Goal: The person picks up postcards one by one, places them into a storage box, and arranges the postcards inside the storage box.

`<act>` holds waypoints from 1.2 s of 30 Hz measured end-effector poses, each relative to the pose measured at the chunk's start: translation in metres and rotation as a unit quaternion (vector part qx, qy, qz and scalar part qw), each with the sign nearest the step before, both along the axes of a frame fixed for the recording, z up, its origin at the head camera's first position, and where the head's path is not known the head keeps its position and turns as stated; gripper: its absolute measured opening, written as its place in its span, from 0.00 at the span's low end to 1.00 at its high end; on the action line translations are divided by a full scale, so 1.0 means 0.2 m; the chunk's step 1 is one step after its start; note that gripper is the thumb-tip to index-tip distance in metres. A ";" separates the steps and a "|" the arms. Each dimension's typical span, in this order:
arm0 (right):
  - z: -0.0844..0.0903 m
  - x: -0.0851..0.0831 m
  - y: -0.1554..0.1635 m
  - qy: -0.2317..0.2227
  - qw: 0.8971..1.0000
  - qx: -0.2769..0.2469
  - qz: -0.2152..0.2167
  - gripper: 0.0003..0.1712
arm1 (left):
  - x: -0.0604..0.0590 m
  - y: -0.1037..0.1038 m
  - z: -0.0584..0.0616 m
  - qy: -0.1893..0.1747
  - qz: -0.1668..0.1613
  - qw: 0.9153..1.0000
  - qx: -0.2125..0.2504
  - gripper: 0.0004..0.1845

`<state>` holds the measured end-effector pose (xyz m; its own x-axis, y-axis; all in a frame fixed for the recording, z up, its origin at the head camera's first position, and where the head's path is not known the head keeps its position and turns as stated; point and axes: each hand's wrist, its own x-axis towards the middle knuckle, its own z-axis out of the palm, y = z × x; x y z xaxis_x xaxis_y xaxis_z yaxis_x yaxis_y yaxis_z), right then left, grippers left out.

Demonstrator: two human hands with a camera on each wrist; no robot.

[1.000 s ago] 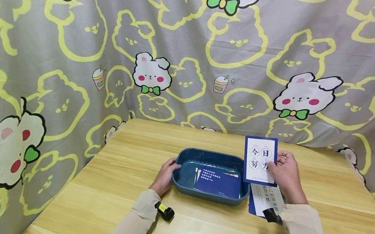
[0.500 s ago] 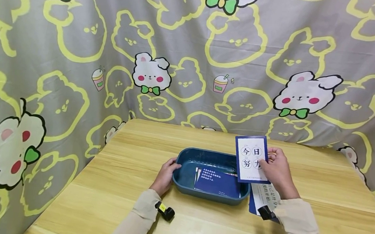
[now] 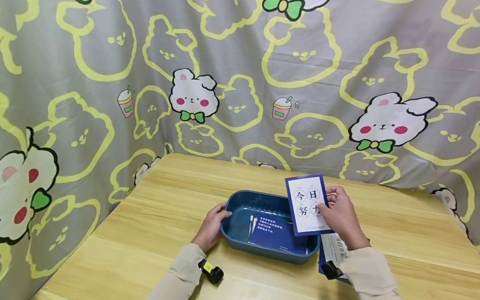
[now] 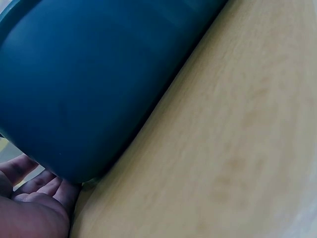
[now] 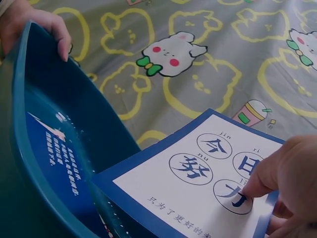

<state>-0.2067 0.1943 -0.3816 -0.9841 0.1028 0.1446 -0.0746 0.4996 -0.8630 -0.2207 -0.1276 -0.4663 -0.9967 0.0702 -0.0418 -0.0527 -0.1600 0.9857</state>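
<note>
Your right hand pinches the white card with the blue border between thumb and fingers, and in the last second it has carried the card to the left, tilted, so it now hangs over the right end of the blue tray. Your left hand still grips the tray's left rim, fingers curled over it. Inside the tray, a dark blue card already lies below the held one, so the release looks near.
</note>
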 end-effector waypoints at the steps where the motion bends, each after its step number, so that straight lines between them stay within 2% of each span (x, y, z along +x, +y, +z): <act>1: 0.00 0.00 -0.01 -0.002 1.000 0.002 0.004 0.21 | 0.00 0.00 0.00 -0.001 0.000 1.000 -0.001 0.25; 9: -0.01 -0.03 -0.05 -0.007 0.999 0.008 0.036 0.21 | 0.00 0.00 0.00 -0.002 -0.004 1.000 -0.003 0.25; 18: -0.01 -0.05 -0.10 -0.031 0.997 0.038 0.059 0.20 | 0.00 0.00 0.01 -0.002 -0.004 1.000 -0.008 0.25; 26: -0.03 -0.06 -0.14 0.012 0.992 0.072 0.099 0.18 | -0.01 0.00 0.00 0.002 -0.003 1.000 -0.013 0.25; 36: -0.06 -0.07 -0.20 0.004 0.984 0.099 0.151 0.18 | -0.01 -0.01 -0.01 0.007 -0.005 1.000 -0.014 0.25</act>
<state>-0.2213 0.1541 -0.3930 -0.9640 -0.2254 0.1411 -0.2527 0.6115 -0.7498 -0.2223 -0.1298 -0.4676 -0.9965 0.0783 -0.0301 -0.0403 -0.1326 0.9904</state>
